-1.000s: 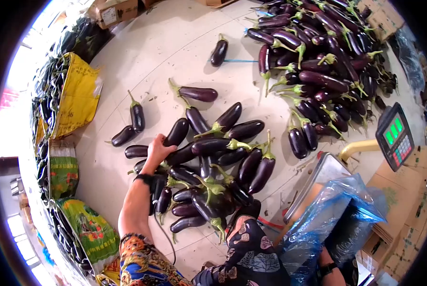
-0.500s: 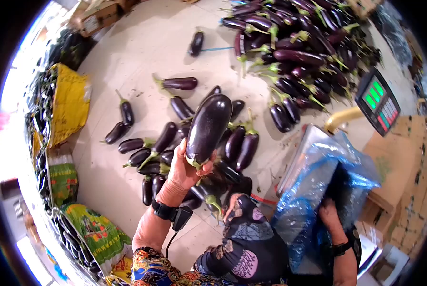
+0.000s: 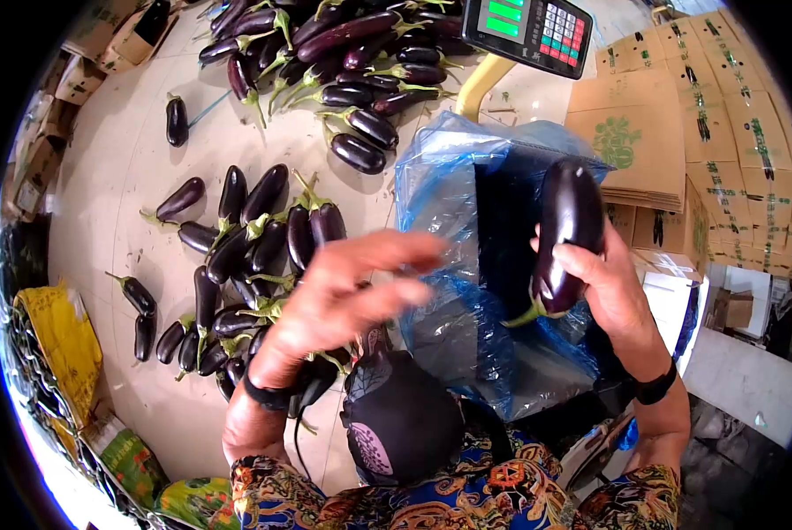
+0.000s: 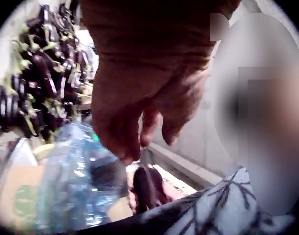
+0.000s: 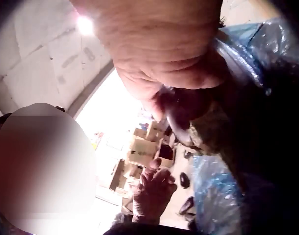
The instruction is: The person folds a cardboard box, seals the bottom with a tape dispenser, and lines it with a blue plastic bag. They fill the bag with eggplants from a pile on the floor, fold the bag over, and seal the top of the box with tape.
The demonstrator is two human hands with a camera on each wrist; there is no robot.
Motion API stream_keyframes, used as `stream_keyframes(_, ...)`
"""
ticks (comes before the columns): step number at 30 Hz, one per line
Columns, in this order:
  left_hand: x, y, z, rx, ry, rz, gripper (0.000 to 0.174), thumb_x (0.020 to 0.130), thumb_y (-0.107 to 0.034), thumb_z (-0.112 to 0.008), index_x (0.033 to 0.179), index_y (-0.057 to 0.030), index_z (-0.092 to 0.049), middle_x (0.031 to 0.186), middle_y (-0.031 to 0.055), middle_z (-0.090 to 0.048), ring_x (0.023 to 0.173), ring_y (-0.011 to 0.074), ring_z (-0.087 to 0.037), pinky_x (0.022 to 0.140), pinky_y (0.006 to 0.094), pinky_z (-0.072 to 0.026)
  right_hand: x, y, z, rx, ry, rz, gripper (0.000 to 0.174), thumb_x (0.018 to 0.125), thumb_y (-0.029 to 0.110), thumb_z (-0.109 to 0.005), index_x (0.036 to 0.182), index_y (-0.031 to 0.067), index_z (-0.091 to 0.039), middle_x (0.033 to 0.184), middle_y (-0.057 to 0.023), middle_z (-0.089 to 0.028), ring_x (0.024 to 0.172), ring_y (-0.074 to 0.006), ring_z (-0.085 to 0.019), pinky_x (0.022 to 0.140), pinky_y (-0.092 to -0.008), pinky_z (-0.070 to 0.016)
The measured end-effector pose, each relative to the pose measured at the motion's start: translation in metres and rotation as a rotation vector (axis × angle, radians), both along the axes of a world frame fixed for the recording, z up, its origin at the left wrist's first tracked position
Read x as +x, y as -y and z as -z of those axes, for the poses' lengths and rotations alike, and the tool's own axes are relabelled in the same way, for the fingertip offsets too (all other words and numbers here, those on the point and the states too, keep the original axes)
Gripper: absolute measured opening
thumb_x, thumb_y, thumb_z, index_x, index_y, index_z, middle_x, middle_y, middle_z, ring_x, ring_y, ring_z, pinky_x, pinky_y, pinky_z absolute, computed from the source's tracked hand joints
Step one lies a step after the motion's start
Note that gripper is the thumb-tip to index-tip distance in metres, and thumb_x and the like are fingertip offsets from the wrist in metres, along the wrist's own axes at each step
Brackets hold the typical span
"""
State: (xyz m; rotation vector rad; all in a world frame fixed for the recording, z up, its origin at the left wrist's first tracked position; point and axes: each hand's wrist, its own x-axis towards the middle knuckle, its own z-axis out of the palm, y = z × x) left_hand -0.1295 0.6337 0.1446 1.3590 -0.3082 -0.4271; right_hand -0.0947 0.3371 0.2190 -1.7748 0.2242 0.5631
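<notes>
In the head view the right hand [image 3: 612, 283] grips a large dark eggplant [image 3: 571, 230] over the mouth of a blue plastic bag [image 3: 449, 208], its green stem pointing down and left. The left hand [image 3: 343, 287], slightly blurred, hovers left of the bag with fingers apart and nothing in them. The left wrist view shows that hand [image 4: 144, 107] with its fingers pointing down and the eggplant [image 4: 148, 188] beyond them. Close up in the right wrist view, the right hand [image 5: 164, 63] is wrapped round the eggplant, most of it in shadow.
Loose eggplants [image 3: 228, 252] lie on the floor at left, with a bigger heap [image 3: 343, 44] behind. A scale display [image 3: 528, 31] on a yellow post stands behind the bag. Flattened cardboard [image 3: 630, 132] is stacked at right; a yellow sack [image 3: 56, 344] sits at far left.
The large eggplant has passed from the left hand to the right hand. The right hand has risen out of the bag, and the head view has swung towards the right.
</notes>
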Motion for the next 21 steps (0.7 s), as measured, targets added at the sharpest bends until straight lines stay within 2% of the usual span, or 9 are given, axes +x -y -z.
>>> stream_keyframes(1, -0.012, -0.013, 0.015, -0.007, -0.133, -0.183, 0.041, 0.095, -0.011, -0.065, 0.134, -0.0023, -0.057, 0.108, 0.0097, -0.069, 0.101, 0.0181, -0.065, 0.090, 0.0335, -0.0528, 0.000, 0.013, 0.008, -0.098, -0.055, -0.027, 0.071, 0.083, 0.025, -0.074, 0.141, -0.0013, -0.042, 0.116, -0.0133, -0.060, 0.106, -0.0226, -0.063, 0.090, -0.0369, -0.0522)
stream_keyframes(2, -0.020, -0.025, 0.035, 0.048, -0.193, -0.357, 0.040, 0.096, -0.008, -0.058, 0.135, -0.0007, -0.056, 0.108, 0.0088, -0.067, 0.098, 0.0175, -0.065, 0.091, 0.0315, -0.0518, 0.000, 0.020, 0.020, -0.119, -0.138, -0.010, 0.072, 0.084, 0.023, -0.074, 0.143, 0.0002, -0.040, 0.114, -0.0110, -0.058, 0.109, -0.0188, -0.060, 0.092, -0.0344, -0.0493)
stream_keyframes(5, -0.059, -0.065, 0.106, 0.081, -0.381, -0.686, 0.038, 0.097, -0.014, -0.059, 0.132, 0.0004, -0.058, 0.104, 0.0078, -0.068, 0.097, 0.0139, -0.064, 0.084, 0.0262, -0.0508, 0.008, 0.024, 0.065, -0.114, -0.238, 0.059, 0.074, 0.081, 0.028, -0.078, 0.138, -0.0017, -0.042, 0.121, -0.0130, -0.057, 0.109, -0.0228, -0.055, 0.098, -0.0345, -0.0435)
stream_keyframes(11, -0.148, -0.159, 0.215, 0.439, -0.404, -1.237, 0.026, 0.094, -0.013, -0.061, 0.116, 0.0005, -0.066, 0.098, 0.0044, -0.069, 0.084, 0.0107, -0.063, 0.074, 0.0247, -0.0501, 0.037, 0.083, 0.259, -0.220, -0.118, -0.007, 0.058, 0.091, 0.019, -0.065, 0.143, 0.0037, -0.045, 0.143, -0.0137, -0.050, 0.132, -0.0300, -0.046, 0.110, -0.0395, -0.0362)
stream_keyframes(13, -0.174, -0.212, 0.249, 0.887, -0.278, -1.284, 0.027, 0.092, -0.012, -0.061, 0.116, 0.0009, -0.066, 0.097, 0.0073, -0.068, 0.083, 0.0102, -0.063, 0.071, 0.0246, -0.0495, 0.031, 0.104, 0.283, -0.312, -0.158, -0.073, 0.057, 0.091, 0.019, -0.065, 0.142, 0.0034, -0.045, 0.143, -0.0142, -0.050, 0.132, -0.0302, -0.046, 0.110, -0.0395, -0.0365)
stream_keyframes(14, -0.182, -0.237, 0.266, 0.910, -0.294, -1.389, 0.028, 0.091, -0.010, -0.059, 0.115, 0.0015, -0.066, 0.096, 0.0089, -0.069, 0.082, 0.0123, -0.063, 0.073, 0.0258, -0.0505, 0.028, 0.117, 0.288, -0.372, -0.179, -0.108, 0.057, 0.091, 0.018, -0.064, 0.142, 0.0033, -0.045, 0.143, -0.0145, -0.050, 0.132, -0.0302, -0.046, 0.110, -0.0395, -0.0367)
stream_keyframes(15, -0.195, -0.267, 0.284, 1.060, -0.248, -1.447, 0.032, 0.087, -0.014, -0.060, 0.116, -0.0014, -0.066, 0.105, 0.0190, -0.067, 0.096, 0.0321, -0.064, 0.088, 0.0416, -0.0498, 0.025, 0.125, 0.288, -0.431, -0.198, -0.142, 0.057, 0.091, 0.018, -0.064, 0.142, 0.0032, -0.045, 0.143, -0.0147, -0.050, 0.132, -0.0303, -0.046, 0.110, -0.0395, -0.0368)
stream_keyframes(19, -0.207, -0.345, 0.291, 1.300, -0.392, -1.575, 0.051, 0.086, -0.020, -0.065, 0.132, -0.0026, -0.053, 0.119, 0.0232, -0.061, 0.108, 0.0383, -0.058, 0.096, 0.0465, -0.0459, 0.015, 0.150, 0.272, -0.613, -0.266, -0.254, 0.055, 0.091, 0.018, -0.063, 0.142, 0.0027, -0.046, 0.143, -0.0157, -0.050, 0.132, -0.0306, -0.046, 0.110, -0.0396, -0.0374)
stream_keyframes(21, -0.210, -0.382, 0.303, 1.355, -0.373, -1.567, 0.057, 0.085, -0.025, -0.070, 0.131, 0.0024, -0.050, 0.122, 0.0244, -0.061, 0.114, 0.0405, -0.055, 0.099, 0.0467, -0.0439, 0.012, 0.158, 0.267, -0.665, -0.289, -0.278, 0.055, 0.092, 0.018, -0.063, 0.141, 0.0025, -0.046, 0.143, -0.0162, -0.051, 0.132, -0.0308, -0.047, 0.109, -0.0396, -0.0377)
